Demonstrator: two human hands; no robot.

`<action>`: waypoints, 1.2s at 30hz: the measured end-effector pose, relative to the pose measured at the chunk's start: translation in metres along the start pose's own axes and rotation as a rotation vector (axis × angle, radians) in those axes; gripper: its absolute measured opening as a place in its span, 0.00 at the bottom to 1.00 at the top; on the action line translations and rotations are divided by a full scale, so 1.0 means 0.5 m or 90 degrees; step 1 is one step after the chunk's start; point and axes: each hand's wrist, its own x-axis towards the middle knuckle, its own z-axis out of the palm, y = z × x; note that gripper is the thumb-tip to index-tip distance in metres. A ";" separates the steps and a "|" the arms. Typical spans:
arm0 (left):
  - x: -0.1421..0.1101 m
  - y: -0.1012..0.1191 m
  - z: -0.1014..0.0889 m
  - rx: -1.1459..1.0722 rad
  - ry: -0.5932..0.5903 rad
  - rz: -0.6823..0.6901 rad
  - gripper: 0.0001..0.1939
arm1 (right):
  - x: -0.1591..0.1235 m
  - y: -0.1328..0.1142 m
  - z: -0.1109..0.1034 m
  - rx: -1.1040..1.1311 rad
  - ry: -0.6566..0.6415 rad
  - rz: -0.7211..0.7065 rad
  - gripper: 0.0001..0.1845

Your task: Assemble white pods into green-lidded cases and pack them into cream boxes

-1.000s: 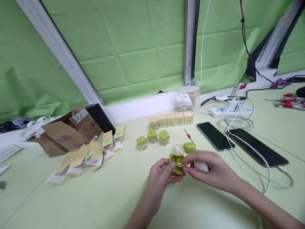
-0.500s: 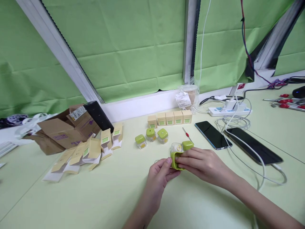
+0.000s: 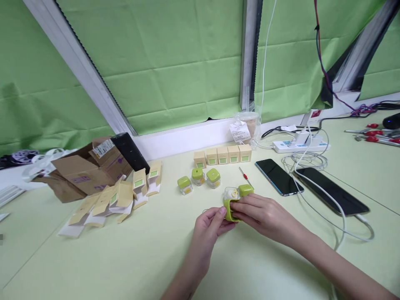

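Between the fingers and thumb of my left hand [image 3: 210,229] is a hollow green lid [image 3: 229,210], its open side facing right. My right hand [image 3: 265,214] closes on the same lid, with its fingertips reaching into the hollow; whatever they touch inside is hidden. Just beyond the hands stands a small clear container [image 3: 231,193] with something white and yellow in it. Touching its right side is another green lid [image 3: 246,190]. Further left are several small clear jars with green lids, one nearest the hands [image 3: 213,178]. A thin screwdriver with a red collar [image 3: 245,176] lies behind.
A row of small cardboard boxes [image 3: 223,156] lines the back. Opened boxes [image 3: 103,204] and a large carton [image 3: 90,168] lie on the left. On the right are two phones [image 3: 279,177], a white cable [image 3: 325,196] and a power strip [image 3: 300,144].
The right fingers have shifted slightly at the lid's opening. Both hands stay on the lid in nearly the same place, and the things on the table have not moved.
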 end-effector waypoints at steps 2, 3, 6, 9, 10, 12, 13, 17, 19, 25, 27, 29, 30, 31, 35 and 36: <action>-0.003 0.003 0.001 0.000 -0.008 -0.003 0.14 | 0.001 -0.003 -0.001 -0.009 0.009 -0.010 0.11; -0.004 0.005 0.001 -0.001 -0.017 -0.004 0.14 | 0.001 -0.004 -0.002 -0.003 0.011 -0.009 0.12; -0.009 0.010 0.002 0.007 -0.046 -0.009 0.13 | 0.004 -0.006 -0.006 0.016 0.003 0.010 0.12; -0.008 0.010 0.001 0.033 -0.050 -0.006 0.13 | 0.004 -0.009 -0.008 0.008 -0.019 0.017 0.12; -0.006 0.009 0.000 0.039 -0.050 -0.005 0.13 | 0.004 -0.010 -0.008 -0.001 -0.023 0.015 0.12; -0.003 0.007 -0.001 0.045 -0.047 -0.003 0.13 | 0.004 -0.012 -0.007 -0.027 -0.022 0.008 0.12; -0.002 0.006 -0.002 0.046 -0.047 -0.004 0.13 | 0.004 -0.013 -0.007 -0.045 -0.019 0.006 0.12; -0.002 0.008 -0.003 0.049 -0.050 -0.013 0.13 | 0.002 -0.018 -0.005 -0.121 0.004 -0.015 0.11; -0.004 0.013 -0.001 0.046 -0.044 -0.019 0.12 | 0.001 -0.018 -0.004 -0.146 0.023 -0.036 0.10; -0.010 0.022 0.001 -0.002 -0.052 -0.032 0.11 | -0.002 -0.008 -0.001 -0.130 0.054 -0.074 0.12; -0.009 0.020 0.000 -0.001 -0.053 -0.040 0.11 | -0.002 -0.006 0.000 -0.128 0.039 -0.087 0.14; -0.007 0.016 0.000 0.006 -0.052 -0.046 0.10 | -0.003 -0.006 0.001 -0.133 0.020 -0.088 0.15; -0.006 0.015 0.000 0.010 -0.052 -0.047 0.10 | -0.003 -0.006 0.001 -0.136 0.013 -0.087 0.16; -0.006 0.014 0.000 0.013 -0.053 -0.047 0.10 | -0.002 -0.007 0.002 -0.140 0.010 -0.085 0.17; -0.006 0.018 0.001 -0.003 -0.070 -0.030 0.08 | 0.002 -0.012 0.002 -0.142 0.043 -0.075 0.14; -0.007 0.019 0.000 -0.020 -0.080 -0.024 0.08 | 0.003 -0.013 0.001 -0.136 0.053 -0.070 0.13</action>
